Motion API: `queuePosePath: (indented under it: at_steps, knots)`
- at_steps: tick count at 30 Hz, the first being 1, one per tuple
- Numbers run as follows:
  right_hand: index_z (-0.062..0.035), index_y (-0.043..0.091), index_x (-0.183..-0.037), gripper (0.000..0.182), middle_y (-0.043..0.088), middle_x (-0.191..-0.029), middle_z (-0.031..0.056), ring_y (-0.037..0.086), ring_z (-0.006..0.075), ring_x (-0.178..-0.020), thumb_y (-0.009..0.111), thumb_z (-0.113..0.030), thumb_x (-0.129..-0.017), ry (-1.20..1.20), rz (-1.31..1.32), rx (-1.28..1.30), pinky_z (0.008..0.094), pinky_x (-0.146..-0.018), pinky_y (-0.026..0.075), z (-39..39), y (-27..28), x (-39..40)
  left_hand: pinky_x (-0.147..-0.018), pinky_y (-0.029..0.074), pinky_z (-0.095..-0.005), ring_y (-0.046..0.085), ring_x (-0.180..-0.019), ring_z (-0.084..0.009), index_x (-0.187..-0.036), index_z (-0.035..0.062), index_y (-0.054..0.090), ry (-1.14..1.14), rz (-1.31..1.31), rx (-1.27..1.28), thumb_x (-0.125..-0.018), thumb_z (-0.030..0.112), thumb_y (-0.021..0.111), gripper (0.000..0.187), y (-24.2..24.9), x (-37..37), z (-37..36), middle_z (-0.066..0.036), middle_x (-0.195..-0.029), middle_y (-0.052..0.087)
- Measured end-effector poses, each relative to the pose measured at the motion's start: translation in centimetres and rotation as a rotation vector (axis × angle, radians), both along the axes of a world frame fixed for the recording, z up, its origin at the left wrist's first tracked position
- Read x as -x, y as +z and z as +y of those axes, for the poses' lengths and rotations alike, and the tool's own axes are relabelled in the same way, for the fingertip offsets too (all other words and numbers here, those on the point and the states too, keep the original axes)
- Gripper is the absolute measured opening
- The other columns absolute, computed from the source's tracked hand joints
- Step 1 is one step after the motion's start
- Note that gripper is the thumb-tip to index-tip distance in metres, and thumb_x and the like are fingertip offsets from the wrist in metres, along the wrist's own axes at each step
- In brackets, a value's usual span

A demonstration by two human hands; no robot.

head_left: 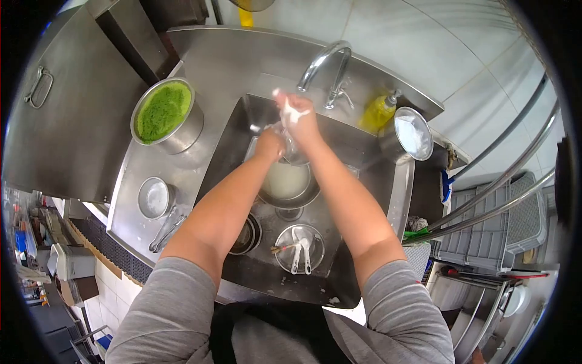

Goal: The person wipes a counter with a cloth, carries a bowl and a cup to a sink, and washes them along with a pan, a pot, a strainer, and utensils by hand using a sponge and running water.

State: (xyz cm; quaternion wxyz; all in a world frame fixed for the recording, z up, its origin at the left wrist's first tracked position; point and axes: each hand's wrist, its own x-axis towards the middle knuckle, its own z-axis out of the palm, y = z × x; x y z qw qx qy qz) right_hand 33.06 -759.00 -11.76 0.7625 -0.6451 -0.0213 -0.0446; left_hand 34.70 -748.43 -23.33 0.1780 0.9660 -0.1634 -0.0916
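Over the steel sink, my left hand (271,145) is closed beside a shiny metal vessel (295,153) and seems to grip it; motion blurs the contact. Just above and right, my right hand (298,116) is closed and covered in white foam; what lies within its fingers is hidden. Below both hands sits a metal pot (286,182) with cloudy water. Nearer me in the sink, a round metal pan or lid (300,250) carries white-handled utensils (301,249) and a brush (282,248). Dark round pans (245,235) lie partly behind my left forearm.
A curved faucet (324,64) rises behind the sink (339,285). To its right stand a yellow soap bottle (379,113) and a metal container (400,142) with foam. On the left counter are a pot of green content (163,113), a small metal cup (154,198) and tongs (167,233).
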Motion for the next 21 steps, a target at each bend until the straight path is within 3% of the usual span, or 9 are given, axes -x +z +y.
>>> queuePosePath:
  at_steps: [3, 6, 8, 10, 13, 14, 15, 19, 21]
  knots:
    - [-0.0051, 0.061, -0.076, 0.026, 0.051, -0.063, -0.0024, 0.046, 0.0068, -0.055, 0.065, -0.028, -0.088, 0.155, 0.221, -0.207, 0.0222, -0.050, 0.036, -0.7, 1.7, -0.7, -0.087, 0.048, -0.0395, 0.061, -0.100, -0.0337, -0.104, 0.0057, 0.064, 0.025, -0.120, 0.197, -0.078, 0.025, 0.060, 0.033, -4.1, -1.4, -0.2, -0.022, -0.103, 0.063]
    - [-0.0021, 0.061, -0.077, 0.026, 0.056, -0.062, 0.0014, 0.050, 0.0095, -0.053, 0.066, -0.025, -0.087, 0.128, 0.201, -0.220, 0.0230, -0.049, 0.039, -0.2, 3.6, -1.0, -0.090, 0.047, -0.0394, 0.061, -0.101, -0.0305, -0.100, 0.0072, 0.066, 0.012, 0.012, 0.052, -0.079, 0.023, 0.059, 0.028, 5.9, 1.7, -1.9, -0.017, -0.105, 0.064]
    - [0.0000, 0.063, -0.086, 0.026, 0.062, -0.070, 0.0047, 0.056, 0.0116, -0.056, 0.062, -0.026, -0.089, 0.204, 0.184, -0.049, 0.0228, -0.052, 0.044, -1.4, 4.3, -1.0, -0.090, 0.047, -0.0392, 0.060, -0.103, -0.0301, -0.106, 0.0105, 0.064, 0.189, 0.069, 0.019, -0.081, 0.021, 0.055, 0.028, 7.3, 2.2, -2.4, -0.013, -0.111, 0.063]
    - [0.0005, 0.065, -0.088, 0.027, 0.065, -0.077, 0.0074, 0.061, 0.0141, -0.066, 0.060, -0.026, -0.089, 0.659, 0.365, 0.286, 0.0257, -0.066, 0.052, -2.5, 5.7, -0.9, -0.090, 0.047, -0.0390, 0.059, -0.106, -0.0300, -0.111, 0.0118, 0.061, 0.177, 0.008, 0.042, -0.083, 0.020, 0.053, 0.031, 5.3, 1.5, -2.1, -0.013, -0.116, 0.060]
    - [0.0014, 0.066, -0.097, 0.027, 0.067, -0.086, 0.0106, 0.065, 0.0177, -0.076, 0.059, -0.023, -0.089, 0.506, 0.342, 0.448, 0.0283, -0.071, 0.054, -3.8, 3.8, -2.1, -0.090, 0.047, -0.0387, 0.057, -0.109, -0.0298, -0.118, 0.0137, 0.057, -0.036, -0.334, 0.161, -0.084, 0.019, 0.050, 0.034, -1.3, -0.9, -1.1, -0.014, -0.122, 0.057]
    - [0.0017, 0.066, -0.099, 0.027, 0.068, -0.089, 0.0114, 0.065, 0.0183, -0.077, 0.059, -0.022, -0.088, 0.465, 0.322, 0.541, 0.0288, -0.071, 0.054, -4.1, 3.5, -2.3, -0.090, 0.047, -0.0390, 0.057, -0.110, -0.0304, -0.121, 0.0146, 0.055, 0.010, -0.176, 0.112, -0.086, 0.019, 0.048, 0.036, 2.8, 0.5, -1.6, -0.014, -0.126, 0.055]
    - [0.0019, 0.066, -0.099, 0.026, 0.067, -0.095, 0.0120, 0.065, 0.0180, -0.081, 0.058, -0.021, -0.088, 0.559, 0.311, 0.512, 0.0296, -0.072, 0.054, -4.1, 4.2, -1.9, -0.089, 0.048, -0.0408, 0.059, -0.106, -0.0317, -0.108, 0.0116, 0.063, 0.101, 0.061, -0.083, -0.081, 0.017, 0.050, 0.031, 6.9, 1.6, -2.0, -0.012, -0.117, 0.061]
    - [0.0014, 0.066, -0.096, 0.026, 0.067, -0.096, 0.0102, 0.064, 0.0159, -0.080, 0.058, -0.022, -0.090, 0.415, 0.376, 0.340, 0.0295, -0.075, 0.053, -3.7, 4.5, -1.2, -0.086, 0.049, -0.0410, 0.060, -0.103, -0.0321, -0.107, 0.0119, 0.063, 0.270, 0.170, 0.070, -0.081, 0.013, 0.050, 0.030, 7.5, 2.5, -0.9, -0.011, -0.118, 0.060]
    - [0.0009, 0.064, -0.088, 0.024, 0.066, -0.085, 0.0117, 0.062, 0.0189, -0.066, 0.058, -0.022, -0.090, 0.241, 0.265, 0.301, 0.0339, -0.061, 0.052, -3.6, 1.9, -1.2, -0.087, 0.048, -0.0420, 0.058, -0.107, -0.0324, -0.117, 0.0170, 0.058, 0.130, -0.026, 0.084, -0.086, 0.014, 0.047, 0.032, 6.2, 2.0, -0.5, -0.012, -0.124, 0.055]
